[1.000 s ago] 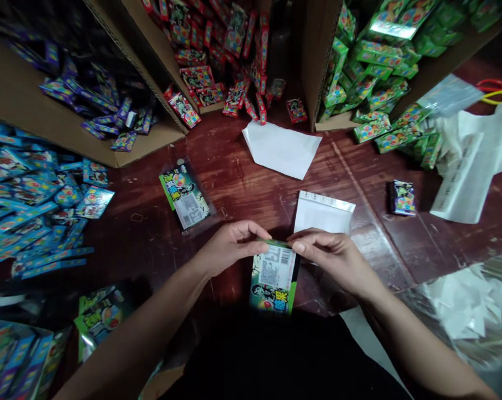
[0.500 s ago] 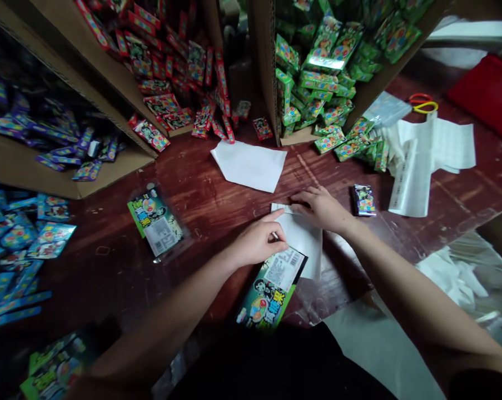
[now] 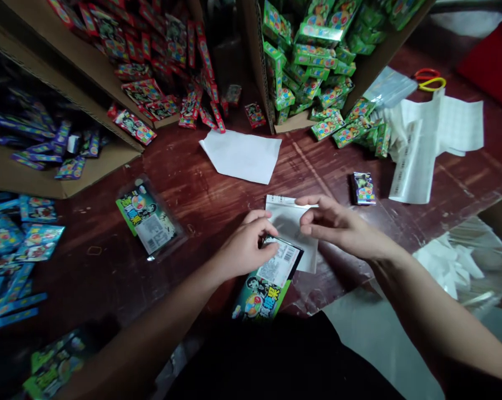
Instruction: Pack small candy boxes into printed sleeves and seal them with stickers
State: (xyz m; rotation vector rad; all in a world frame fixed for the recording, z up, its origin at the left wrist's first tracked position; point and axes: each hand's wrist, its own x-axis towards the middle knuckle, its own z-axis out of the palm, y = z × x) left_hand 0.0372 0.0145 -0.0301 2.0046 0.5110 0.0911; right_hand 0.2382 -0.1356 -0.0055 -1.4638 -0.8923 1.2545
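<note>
My left hand [image 3: 247, 244] is curled at the upper end of a green and black candy package [image 3: 265, 286], its thumb on the package and its fingers bent round the edge. A white label with a barcode shows on the package. Under the package's right side lies a white sticker sheet [image 3: 294, 223] with small print along its top edge. My right hand [image 3: 342, 225] hovers over the sheet's right side, fingers apart and thumb below them. Whether a small label clings to its fingertips I cannot make out.
Another labelled package [image 3: 150, 219] lies left. A blank white sheet [image 3: 244, 155] and a small dark candy box [image 3: 363, 188] lie beyond my hands. Cartons of red boxes [image 3: 144, 91] and green boxes [image 3: 317, 55] stand behind. Scissors [image 3: 431, 80] and sticker sheets [image 3: 415, 161] are right.
My right hand has lifted off the top of the sticker sheet and moved right and nearer, its fingers spreading. My left index finger has drawn back from the sheet. The view has shifted slightly.
</note>
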